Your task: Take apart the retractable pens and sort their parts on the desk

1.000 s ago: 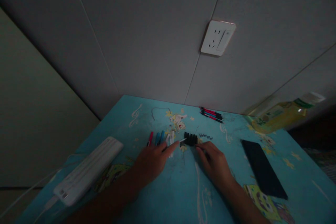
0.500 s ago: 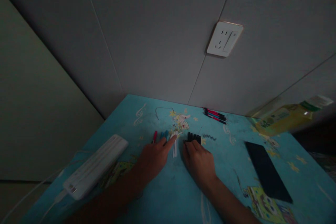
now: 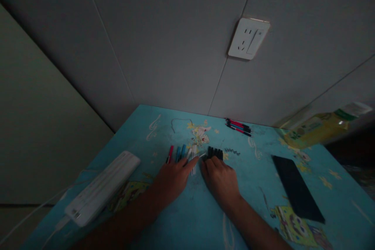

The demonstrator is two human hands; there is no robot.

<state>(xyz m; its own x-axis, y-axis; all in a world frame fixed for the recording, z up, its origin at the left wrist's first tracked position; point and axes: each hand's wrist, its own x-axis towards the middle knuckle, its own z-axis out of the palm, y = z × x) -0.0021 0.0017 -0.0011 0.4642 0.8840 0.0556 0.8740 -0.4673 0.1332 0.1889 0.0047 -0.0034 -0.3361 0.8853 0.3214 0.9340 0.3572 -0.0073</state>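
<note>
The light is dim, and we lose much of the detail under the hands: the right hand [image 3: 221, 177] covers the near ends of the short black cylindrical pieces [image 3: 215, 153], and its fingertips are tucked out of sight. Its fingers are curled inward, but we cannot tell whether they close on anything. The left hand [image 3: 172, 175] lies over the lower parts of the pink-and-black pen [image 3: 170, 154] and the two blue pens [image 3: 181, 153], with its index finger stretched across the bundle of thin white sticks [image 3: 193, 160]. A small pale sliver [image 3: 202, 155], perhaps a thin rod, shows just beyond that fingertip, between the two hands; we cannot make out whether the left hand pinches it. The black pieces stand side by side just past the right hand's knuckles, on the patterned blue tablecloth [image 3: 252, 183]. Both forearms run out of view at the bottom, and we see the white power strip's cable [image 3: 32, 215] cut off at the left edge.
</note>
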